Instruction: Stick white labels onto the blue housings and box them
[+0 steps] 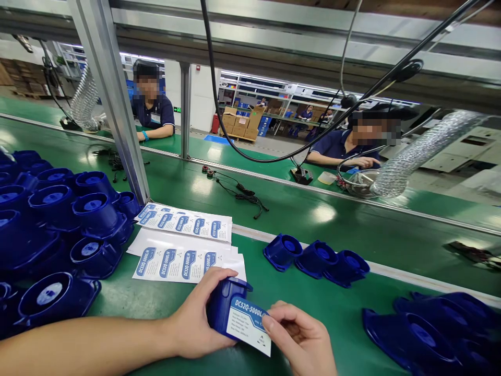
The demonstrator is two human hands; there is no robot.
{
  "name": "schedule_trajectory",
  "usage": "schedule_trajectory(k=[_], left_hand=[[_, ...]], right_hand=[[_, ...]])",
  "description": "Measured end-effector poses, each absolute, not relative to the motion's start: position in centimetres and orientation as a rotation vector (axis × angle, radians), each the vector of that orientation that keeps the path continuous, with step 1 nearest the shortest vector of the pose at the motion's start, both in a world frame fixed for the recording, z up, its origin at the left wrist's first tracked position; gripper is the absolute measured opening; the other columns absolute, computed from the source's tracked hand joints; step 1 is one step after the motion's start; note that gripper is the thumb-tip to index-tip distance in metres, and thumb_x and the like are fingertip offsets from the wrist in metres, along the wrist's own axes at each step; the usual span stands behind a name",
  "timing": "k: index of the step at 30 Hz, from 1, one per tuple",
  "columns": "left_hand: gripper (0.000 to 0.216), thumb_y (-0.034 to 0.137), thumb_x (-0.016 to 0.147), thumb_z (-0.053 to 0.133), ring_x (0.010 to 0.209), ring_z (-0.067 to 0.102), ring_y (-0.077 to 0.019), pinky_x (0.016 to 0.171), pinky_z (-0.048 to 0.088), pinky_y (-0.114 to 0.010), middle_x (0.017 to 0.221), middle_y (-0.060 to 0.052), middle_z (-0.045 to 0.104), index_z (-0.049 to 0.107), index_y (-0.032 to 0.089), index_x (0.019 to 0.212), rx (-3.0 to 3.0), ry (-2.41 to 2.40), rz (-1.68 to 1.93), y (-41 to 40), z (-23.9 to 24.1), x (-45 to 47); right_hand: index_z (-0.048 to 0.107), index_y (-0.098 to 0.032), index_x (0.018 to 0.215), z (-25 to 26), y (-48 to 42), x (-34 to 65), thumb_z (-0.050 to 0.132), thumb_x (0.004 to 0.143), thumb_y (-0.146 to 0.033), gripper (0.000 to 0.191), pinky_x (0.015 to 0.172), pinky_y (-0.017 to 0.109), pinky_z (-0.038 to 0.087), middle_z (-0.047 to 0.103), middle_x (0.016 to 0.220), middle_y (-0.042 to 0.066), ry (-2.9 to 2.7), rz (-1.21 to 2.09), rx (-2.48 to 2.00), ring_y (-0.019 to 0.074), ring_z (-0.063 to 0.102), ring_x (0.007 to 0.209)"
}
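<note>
My left hand (199, 318) is wrapped round a dark blue plastic pump housing (221, 303), held tilted above the green bench. Between thumb and finger of my right hand (301, 334) is the right edge of a white and blue label (248, 325) printed DC52Q-5000L. The label's left part lies against the housing's side, while its right part sticks out past it. Just behind my left hand are label sheets (172, 263) with several similar labels on them. The housing's far side is hidden by my fingers.
Many blue housings (92, 209) crowd the left side. Three housings (317, 256) stand in a row beyond my right hand, and more (415, 329) lie at right. A metal post (113, 104) rises behind the sheets. Cables (242, 193) lie on the belt; two people sit across.
</note>
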State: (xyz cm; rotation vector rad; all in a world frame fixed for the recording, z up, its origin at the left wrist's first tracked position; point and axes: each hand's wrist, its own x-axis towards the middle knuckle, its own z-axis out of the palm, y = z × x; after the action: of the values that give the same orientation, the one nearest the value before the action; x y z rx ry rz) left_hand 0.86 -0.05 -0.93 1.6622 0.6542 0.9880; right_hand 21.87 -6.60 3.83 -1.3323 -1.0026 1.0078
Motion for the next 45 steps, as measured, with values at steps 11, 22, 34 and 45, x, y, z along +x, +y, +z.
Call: schedule_trajectory(k=[11, 22, 34, 45], left_hand=[[0.100, 0.015, 0.067, 0.094, 0.134, 0.061, -0.0339, 0.122, 0.045, -0.050, 0.148, -0.009, 0.053, 0.046, 0.036, 0.152, 1.653, 0.638, 0.995, 0.00, -0.91, 0.86], [0.100, 0.014, 0.067, 0.094, 0.135, 0.060, -0.0331, 0.122, 0.045, -0.049, 0.148, -0.008, 0.053, 0.046, 0.036, 0.152, 1.661, 0.620, 0.997, -0.08, -0.98, 0.78], [0.098, 0.016, 0.069, 0.093, 0.135, 0.060, -0.0319, 0.121, 0.045, -0.048, 0.148, -0.007, 0.053, 0.045, 0.038, 0.151, 1.661, 0.632, 0.996, -0.06, -0.72, 0.84], [0.093, 0.014, 0.068, 0.092, 0.130, 0.063, -0.0318, 0.121, 0.044, -0.049, 0.143, -0.008, 0.056, 0.047, 0.033, 0.146, 1.617, 0.615, 0.986, -0.09, -0.38, 0.89]], right_hand=[[0.080, -0.021, 0.067, 3.72, -6.59, 21.81, 0.096, 0.072, -0.050, 0.033, 0.056, 0.025, 0.048, 0.067, 0.066, 0.004, -0.966, 1.026, -1.334, 0.0169, 0.058, 0.062], [0.080, -0.021, 0.068, 3.39, -6.51, 22.10, 0.095, 0.074, -0.051, 0.035, 0.056, 0.026, 0.050, 0.067, 0.067, 0.004, -0.999, 1.015, -1.345, 0.0176, 0.059, 0.062], [0.079, -0.021, 0.067, 3.30, -6.45, 22.18, 0.093, 0.075, -0.051, 0.034, 0.057, 0.028, 0.048, 0.065, 0.067, 0.004, -1.018, 1.009, -1.365, 0.0181, 0.057, 0.063], [0.079, -0.021, 0.068, 2.93, -6.40, 22.45, 0.092, 0.077, -0.053, 0.035, 0.057, 0.028, 0.048, 0.067, 0.067, 0.004, -1.061, 0.991, -1.386, 0.0183, 0.058, 0.063]])
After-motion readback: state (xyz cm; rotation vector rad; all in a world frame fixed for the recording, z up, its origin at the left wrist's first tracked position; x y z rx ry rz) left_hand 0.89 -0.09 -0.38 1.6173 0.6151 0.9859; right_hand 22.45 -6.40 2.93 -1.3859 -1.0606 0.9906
